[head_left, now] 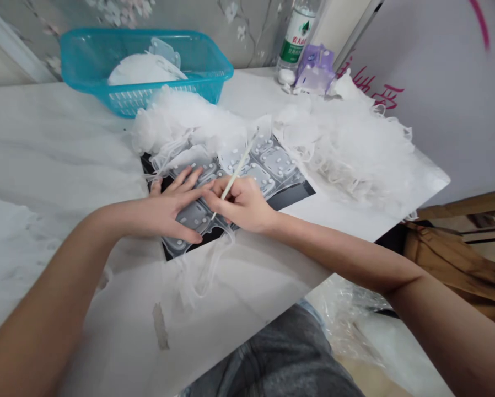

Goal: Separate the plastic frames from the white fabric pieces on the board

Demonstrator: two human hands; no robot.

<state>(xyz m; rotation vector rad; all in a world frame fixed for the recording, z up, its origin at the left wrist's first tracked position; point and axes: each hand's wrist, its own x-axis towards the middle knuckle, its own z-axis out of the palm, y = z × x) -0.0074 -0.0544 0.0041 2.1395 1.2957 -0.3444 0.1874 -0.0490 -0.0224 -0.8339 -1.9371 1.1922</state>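
Observation:
My right hand [245, 204] is closed around a thin cream-coloured stick [240, 165], held slanted like a pen. Its lower tip meets the near edge of a grey moulded sheet [195, 216] with rounded shapes, slots and small white knobs. On that sheet my left hand [179, 198] lies with fingers spread, its fingertips beside my right hand. Beneath the sheet, a black mat [295, 194] shows at the edges. From the near edge, a loop of translucent white strip [208, 270] hangs onto the table. What the stick's tip does there is too small to tell.
A blue plastic basket [148, 98] with white and clear pieces stands at the back. Heaps of white stringy scraps [346, 143] lie at the right and behind the sheet. A water bottle [297, 38] and a purple object [316, 69] stand at the back right of the white table [36, 149].

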